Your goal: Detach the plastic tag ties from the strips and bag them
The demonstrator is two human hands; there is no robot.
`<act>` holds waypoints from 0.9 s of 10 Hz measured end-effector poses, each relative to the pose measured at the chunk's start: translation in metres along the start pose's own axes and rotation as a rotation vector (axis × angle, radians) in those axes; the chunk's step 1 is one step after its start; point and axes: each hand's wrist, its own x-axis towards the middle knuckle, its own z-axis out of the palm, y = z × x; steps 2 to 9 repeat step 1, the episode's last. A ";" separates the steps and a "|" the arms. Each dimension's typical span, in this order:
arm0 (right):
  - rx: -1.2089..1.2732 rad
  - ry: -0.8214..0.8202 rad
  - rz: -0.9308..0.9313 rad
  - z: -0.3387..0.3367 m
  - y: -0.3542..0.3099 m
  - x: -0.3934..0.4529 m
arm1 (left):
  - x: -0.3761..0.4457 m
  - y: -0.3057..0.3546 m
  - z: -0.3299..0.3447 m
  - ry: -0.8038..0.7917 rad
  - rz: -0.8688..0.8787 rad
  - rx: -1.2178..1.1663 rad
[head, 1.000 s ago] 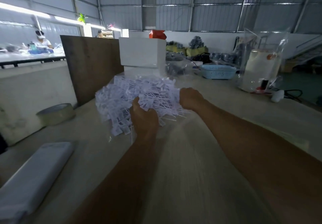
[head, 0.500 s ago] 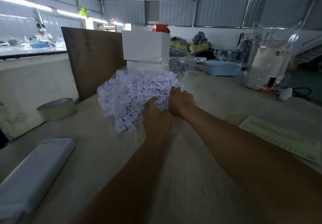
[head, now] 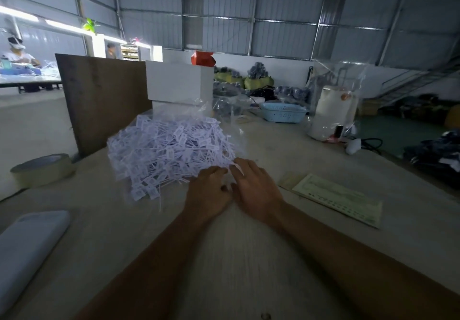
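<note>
Bag of tag ties (head: pixel 171 153) down on table (head: pixel 249 257) now, was lifted a second ago; sits mid-table, just in front of brown board (head: pixel 104 100). Your left hand (head: pixel 211 192) and right hand (head: pixel 256 190) moved to its near right corner, side by side, fingers curled pinching clear film. One bag, ties uncountable. Far right edge: second clear bag (head: pixel 336 100) holding white roll. One tape roll (head: pixel 42 170) at left edge.

You work on a matt, pale table (head: pixel 249 257) with faint grain. The ties (head: pixel 169 150) look like thin white plastic inside a glossy clear bag (head: pixel 224 118). The board (head: pixel 104 100) looks like dull brown wood; the tape (head: pixel 42 170) like matt paper.
</note>
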 end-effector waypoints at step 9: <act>0.096 -0.062 0.014 -0.006 0.015 -0.033 | -0.003 0.001 0.000 -0.014 0.020 0.067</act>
